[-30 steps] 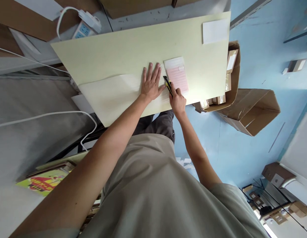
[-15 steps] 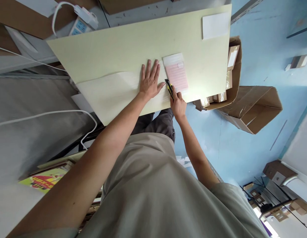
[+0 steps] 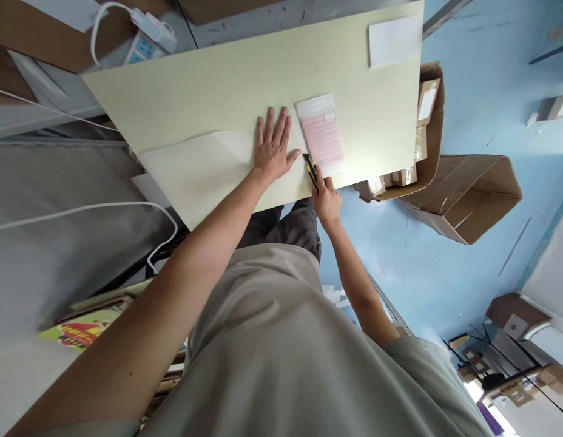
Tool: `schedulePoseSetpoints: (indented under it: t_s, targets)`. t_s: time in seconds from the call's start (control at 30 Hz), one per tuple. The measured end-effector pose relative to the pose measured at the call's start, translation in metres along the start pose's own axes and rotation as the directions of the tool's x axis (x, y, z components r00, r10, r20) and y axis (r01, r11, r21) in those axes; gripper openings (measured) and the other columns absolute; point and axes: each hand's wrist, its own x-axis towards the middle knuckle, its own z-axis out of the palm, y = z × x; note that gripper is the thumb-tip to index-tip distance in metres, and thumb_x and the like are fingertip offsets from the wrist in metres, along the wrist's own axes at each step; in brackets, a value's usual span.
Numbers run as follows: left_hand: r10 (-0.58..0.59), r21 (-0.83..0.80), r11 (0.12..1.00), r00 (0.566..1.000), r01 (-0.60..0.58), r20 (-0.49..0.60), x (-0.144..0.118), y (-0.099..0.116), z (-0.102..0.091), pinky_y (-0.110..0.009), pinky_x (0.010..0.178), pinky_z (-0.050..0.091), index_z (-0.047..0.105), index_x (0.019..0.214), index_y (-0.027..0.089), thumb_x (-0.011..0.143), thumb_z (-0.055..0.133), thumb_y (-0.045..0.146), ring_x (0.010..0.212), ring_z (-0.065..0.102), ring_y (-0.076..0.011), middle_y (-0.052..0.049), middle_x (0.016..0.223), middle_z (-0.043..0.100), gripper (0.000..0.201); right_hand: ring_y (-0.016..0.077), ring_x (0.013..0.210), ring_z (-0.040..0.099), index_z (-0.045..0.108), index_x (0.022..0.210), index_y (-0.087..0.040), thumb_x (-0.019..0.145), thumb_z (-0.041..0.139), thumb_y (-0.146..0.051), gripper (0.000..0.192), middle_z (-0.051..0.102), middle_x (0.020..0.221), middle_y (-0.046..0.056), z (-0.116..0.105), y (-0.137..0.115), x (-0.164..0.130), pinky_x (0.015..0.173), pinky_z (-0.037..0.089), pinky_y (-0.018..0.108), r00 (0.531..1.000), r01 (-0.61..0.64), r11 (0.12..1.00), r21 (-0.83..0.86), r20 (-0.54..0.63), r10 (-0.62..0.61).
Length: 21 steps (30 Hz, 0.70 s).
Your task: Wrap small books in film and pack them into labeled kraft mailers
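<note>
My left hand (image 3: pixel 273 149) lies flat with fingers spread on a thin white sheet (image 3: pixel 195 161), whose left part bulges up from the pale yellow board (image 3: pixel 209 85). In my right hand (image 3: pixel 327 199) is a black and yellow utility knife (image 3: pixel 311 172), its tip pointing away from me near the sheet's right edge. Whether the blade touches the sheet I cannot tell. Just right of the knife lies a clear plastic packet with pink, lined contents (image 3: pixel 323 138). A white rectangular piece (image 3: pixel 394 41) rests at the board's far right corner.
Beyond the board's right edge stand an open carton (image 3: pixel 434 133) holding small boxes and another open carton (image 3: pixel 477 200) on the blue floor. A power strip (image 3: pixel 145 48) with a white plug sits at the far left corner. A white cable (image 3: pixel 104 206) hangs at left.
The knife and my right hand have shifted slightly toward me along the sheet's right edge. My left hand stays pressed on the sheet. The view has moved a little.
</note>
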Motion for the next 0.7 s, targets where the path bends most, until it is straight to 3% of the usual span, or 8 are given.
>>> schedulePoseSetpoints:
  t_s: [0.2, 0.4, 0.7]
  targets:
    - [-0.013, -0.038, 0.999, 1.0, 0.013, 0.004, 0.0, 0.003, -0.001, -0.07, 0.151, -0.004, 0.038, 0.186, 0.028, 0.099, 0.068, 0.067, 0.186, -0.012, -0.0355, -0.001, 0.197, 0.025, 0.1, 0.0248, 0.101, 0.072, 0.021, 0.191, -0.033, 0.119, 0.045, -0.026, 0.076, 0.07, 0.139, 0.015, 0.005, 0.006, -0.01, 0.081, 0.057, 0.03, 1.0, -0.021, 1.0, 0.01, 0.006, 0.021]
    - [-0.006, 0.005, 1.0, 1.0, 0.006, 0.001, 0.0, 0.003, -0.001, -0.066, 0.151, -0.013, 0.034, 0.188, 0.029, 0.1, 0.064, 0.065, 0.186, -0.011, -0.0339, 0.003, 0.198, 0.021, 0.099, 0.024, 0.101, 0.071, 0.018, 0.191, -0.036, 0.118, 0.047, -0.026, 0.079, 0.068, 0.14, 0.015, 0.013, 0.011, -0.021, 0.082, 0.058, 0.031, 0.998, -0.057, 0.998, 0.003, 0.026, 0.057]
    - [-0.051, -0.002, 0.999, 0.998, 0.051, 0.032, 0.0, 0.006, -0.003, -0.065, 0.152, -0.014, 0.028, 0.19, 0.034, 0.096, 0.066, 0.073, 0.186, -0.015, -0.0323, 0.009, 0.198, 0.021, 0.109, 0.0254, 0.102, 0.072, 0.034, 0.189, -0.029, 0.121, 0.041, -0.033, 0.068, 0.07, 0.141, 0.018, 0.019, 0.015, -0.035, 0.083, 0.057, 0.031, 0.997, -0.078, 0.996, 0.05, 0.027, 0.076]
